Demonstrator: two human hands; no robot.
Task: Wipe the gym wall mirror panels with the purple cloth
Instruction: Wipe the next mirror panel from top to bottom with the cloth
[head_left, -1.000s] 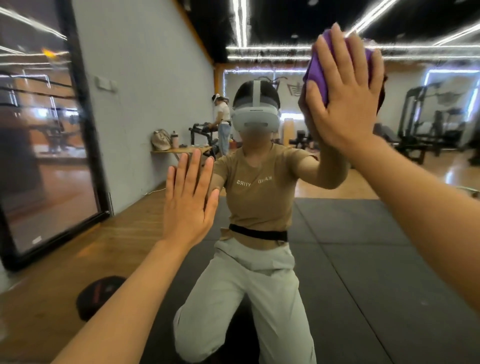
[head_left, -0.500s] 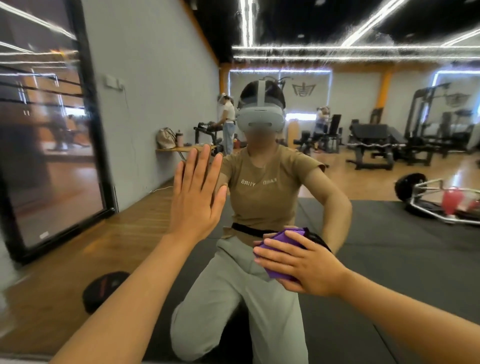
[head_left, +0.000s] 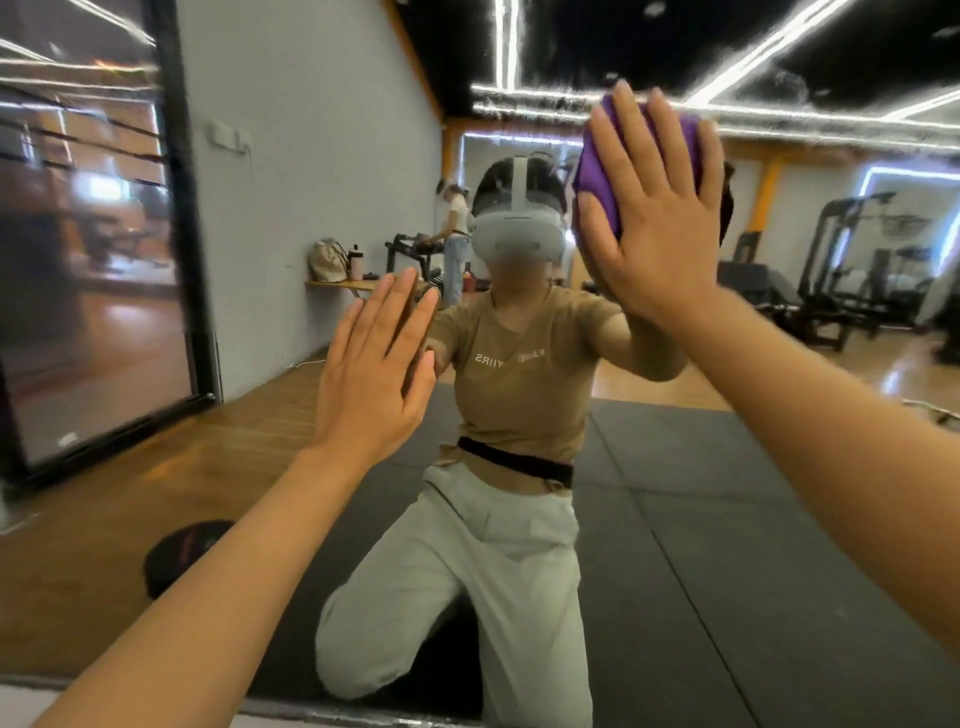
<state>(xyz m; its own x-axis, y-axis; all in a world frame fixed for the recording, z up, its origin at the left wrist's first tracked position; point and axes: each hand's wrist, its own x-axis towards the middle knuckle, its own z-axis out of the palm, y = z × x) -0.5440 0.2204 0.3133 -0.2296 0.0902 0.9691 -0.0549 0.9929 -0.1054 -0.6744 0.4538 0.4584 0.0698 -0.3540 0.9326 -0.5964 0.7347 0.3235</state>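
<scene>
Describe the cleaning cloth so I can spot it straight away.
Start at the wall mirror that fills the view. High on the right, the right hand presses flat against the glass; the purple cloth is bunched under its straight fingers. Nothing else here is purple, and the left hand is bare.

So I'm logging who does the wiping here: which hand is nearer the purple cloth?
Right. The right hand presses flat on the purple cloth against the mirror; the left hand is lower and to its left, apart from it.

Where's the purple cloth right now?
In the head view the purple cloth is high on the right, pinned flat against the mirror under the right hand. The left hand rests bare on the glass lower left.
</scene>
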